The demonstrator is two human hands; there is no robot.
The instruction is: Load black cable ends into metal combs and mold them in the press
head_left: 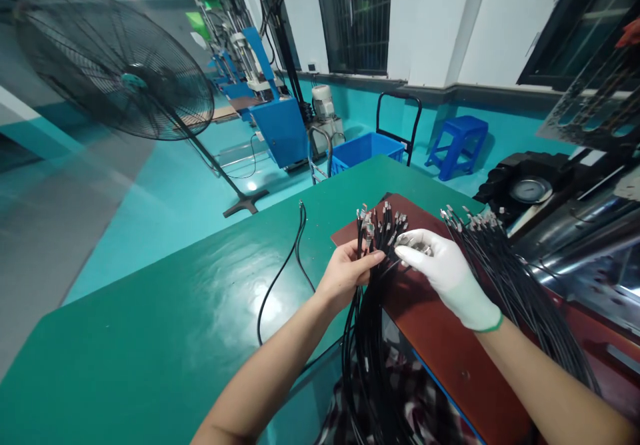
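Observation:
My bare left hand (pixel 350 268) is closed around some black cables (pixel 367 338) whose metal-tipped ends stick up past the fingers. The cables hang down over the table edge toward my lap. In a white glove, my right hand (pixel 440 268) is closed on small silvery metal pieces (pixel 420 247) just right of the cable ends; their exact kind is unclear. More cable ends stand behind both hands on a reddish-brown board (pixel 430 325). To the right lies a second bundle of black cables (pixel 510 278) with metal ends.
A looped black cable (pixel 280 278) lies on the green table (pixel 165 338). Machine parts with a gauge (pixel 530 190) border the right side. Beyond the table are a blue crate (pixel 367 150), a blue stool (pixel 459 141) and a large standing fan (pixel 133 78).

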